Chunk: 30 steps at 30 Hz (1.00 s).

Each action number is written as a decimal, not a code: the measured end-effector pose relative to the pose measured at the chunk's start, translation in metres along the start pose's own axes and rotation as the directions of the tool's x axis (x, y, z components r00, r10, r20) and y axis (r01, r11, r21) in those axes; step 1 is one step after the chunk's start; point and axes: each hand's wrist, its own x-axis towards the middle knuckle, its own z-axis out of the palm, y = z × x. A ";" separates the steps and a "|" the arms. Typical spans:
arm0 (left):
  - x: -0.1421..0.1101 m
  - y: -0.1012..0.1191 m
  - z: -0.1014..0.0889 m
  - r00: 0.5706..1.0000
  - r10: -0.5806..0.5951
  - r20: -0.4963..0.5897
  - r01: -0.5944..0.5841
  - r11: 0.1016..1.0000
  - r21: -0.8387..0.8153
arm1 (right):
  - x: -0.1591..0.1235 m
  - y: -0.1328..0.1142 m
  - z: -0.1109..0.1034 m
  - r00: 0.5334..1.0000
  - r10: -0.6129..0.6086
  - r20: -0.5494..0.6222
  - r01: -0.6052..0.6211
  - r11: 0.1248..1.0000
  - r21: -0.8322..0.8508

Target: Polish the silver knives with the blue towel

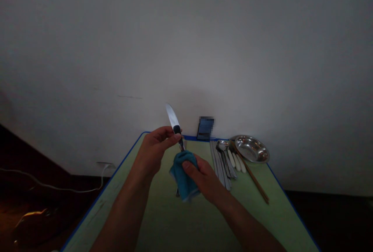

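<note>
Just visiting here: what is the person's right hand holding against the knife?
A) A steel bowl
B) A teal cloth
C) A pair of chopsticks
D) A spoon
B: the right hand clasps a teal cloth around the lower part of the table knife, which the left hand grips.

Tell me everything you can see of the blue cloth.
The teal-blue cloth is a soft-looking towel, bunched up, with a paler, frayed-looking edge along its lower side. The right hand grips it, pressing it around the metal shank of a knife that the left hand holds blade up.
</note>
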 end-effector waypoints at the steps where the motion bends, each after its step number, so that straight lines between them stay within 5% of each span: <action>1: 0.000 0.000 -0.001 1.000 -0.002 -0.001 0.002 1.000 -0.001 | 0.000 0.000 0.000 1.000 0.003 0.001 -0.003 1.000 0.001; 30: 0.003 0.011 -0.010 0.990 -0.006 -0.142 0.000 0.999 -0.044 | -0.007 -0.003 0.007 0.999 -0.036 -0.008 0.034 0.981 -0.191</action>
